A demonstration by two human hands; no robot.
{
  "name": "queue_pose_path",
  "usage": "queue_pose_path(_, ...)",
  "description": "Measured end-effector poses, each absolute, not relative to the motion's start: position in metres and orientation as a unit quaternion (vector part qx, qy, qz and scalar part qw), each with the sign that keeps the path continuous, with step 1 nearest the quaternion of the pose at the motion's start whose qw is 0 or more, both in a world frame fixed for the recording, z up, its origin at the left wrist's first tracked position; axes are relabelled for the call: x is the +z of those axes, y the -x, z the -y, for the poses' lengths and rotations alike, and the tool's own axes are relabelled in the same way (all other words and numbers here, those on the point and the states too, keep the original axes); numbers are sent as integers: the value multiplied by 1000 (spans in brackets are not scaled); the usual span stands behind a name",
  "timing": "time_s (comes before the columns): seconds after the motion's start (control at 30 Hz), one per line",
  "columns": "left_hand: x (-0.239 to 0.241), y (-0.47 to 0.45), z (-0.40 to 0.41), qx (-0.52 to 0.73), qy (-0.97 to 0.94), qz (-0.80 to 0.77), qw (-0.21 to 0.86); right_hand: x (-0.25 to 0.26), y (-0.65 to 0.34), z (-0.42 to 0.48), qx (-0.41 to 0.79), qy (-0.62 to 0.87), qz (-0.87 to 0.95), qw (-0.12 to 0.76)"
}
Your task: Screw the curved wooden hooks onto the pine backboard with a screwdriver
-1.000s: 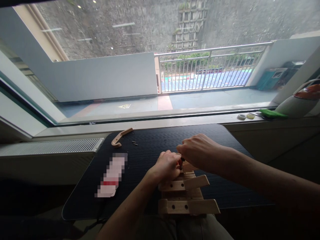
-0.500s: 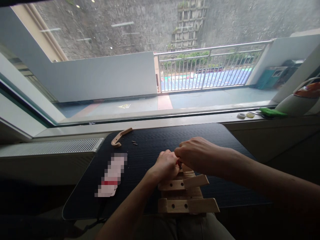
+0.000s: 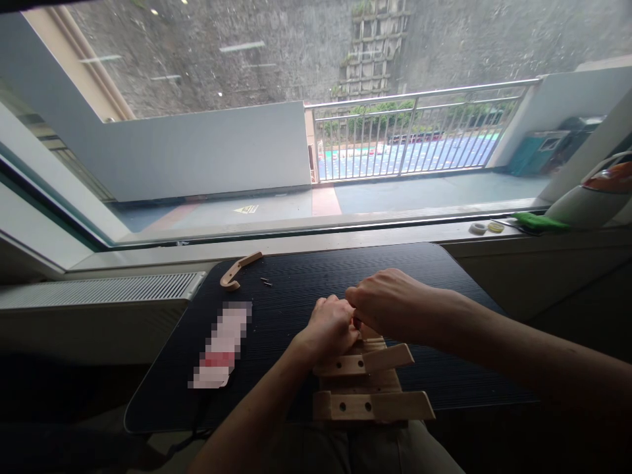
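A wooden rack (image 3: pixel 382 380) lies near me, its close end over the table's front edge. Two wooden hooks, the nearer hook (image 3: pixel 395 405) and the farther hook (image 3: pixel 388 357), sit across it, each with two dark holes. My left hand (image 3: pixel 333 326) is closed at the rack's far end, over the left part of another wooden piece, apparently a third hook (image 3: pixel 371 334). My right hand (image 3: pixel 388 299) is closed in a fist directly above that spot, touching the left fingers. It grips a small screwdriver, almost wholly hidden between the hands.
A loose wooden hook (image 3: pixel 237 270) rests at the back left of the black table (image 3: pixel 306 270), with a few screws (image 3: pixel 266 282) beside it. A blurred pinkish item (image 3: pixel 224 349) lies at left. Tape rolls (image 3: pixel 478 228) and a green cloth (image 3: pixel 538 222) are on the windowsill.
The right fist has turned slightly, and the red part seen between the hands is now mostly covered. The rack and left hand stay nearly in place.
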State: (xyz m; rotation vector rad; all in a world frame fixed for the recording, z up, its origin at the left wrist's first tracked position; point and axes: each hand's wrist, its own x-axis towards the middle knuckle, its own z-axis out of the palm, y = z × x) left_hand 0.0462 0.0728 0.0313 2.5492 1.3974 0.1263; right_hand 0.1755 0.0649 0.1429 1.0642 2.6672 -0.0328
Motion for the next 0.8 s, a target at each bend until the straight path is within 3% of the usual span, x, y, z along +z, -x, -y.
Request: queue_pose_path(0.8, 32, -47, -74, 38, -868, -483, 113, 148, -180, -67, -4, -369, -922, 115)
